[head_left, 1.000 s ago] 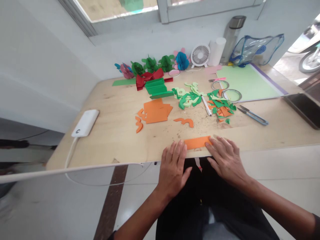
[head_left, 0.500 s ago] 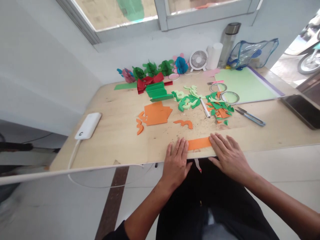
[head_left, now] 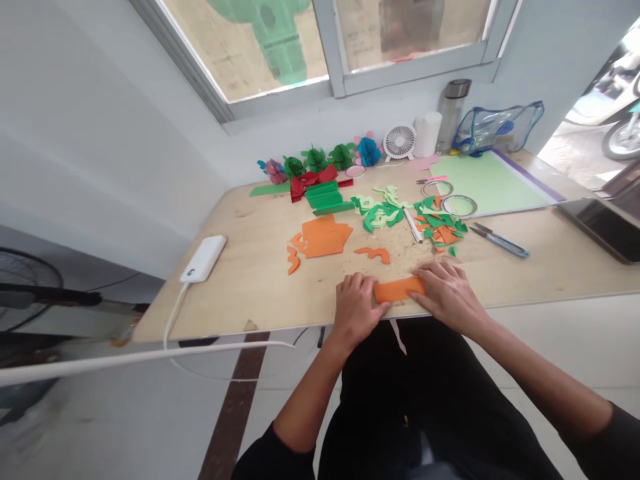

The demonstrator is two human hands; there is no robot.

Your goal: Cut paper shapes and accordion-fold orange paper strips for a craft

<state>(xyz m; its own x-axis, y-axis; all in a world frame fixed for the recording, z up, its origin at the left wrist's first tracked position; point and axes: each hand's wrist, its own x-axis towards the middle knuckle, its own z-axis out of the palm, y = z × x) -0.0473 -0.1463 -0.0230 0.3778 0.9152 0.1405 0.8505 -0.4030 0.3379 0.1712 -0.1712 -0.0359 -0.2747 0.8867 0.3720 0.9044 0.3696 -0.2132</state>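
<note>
Lower middle: left hand (head_left: 357, 305) and right hand (head_left: 447, 293) pinch the long orange paper strip (head_left: 397, 290) at both ends — likely to hold it straight (thumbs lowest).

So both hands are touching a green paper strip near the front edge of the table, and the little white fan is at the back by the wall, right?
Not quite: the paper strip is orange, not green, as the head view shows. Both the left hand and the right hand are touching it near the table's front edge, and the little white fan is at the back by the wall.
</note>
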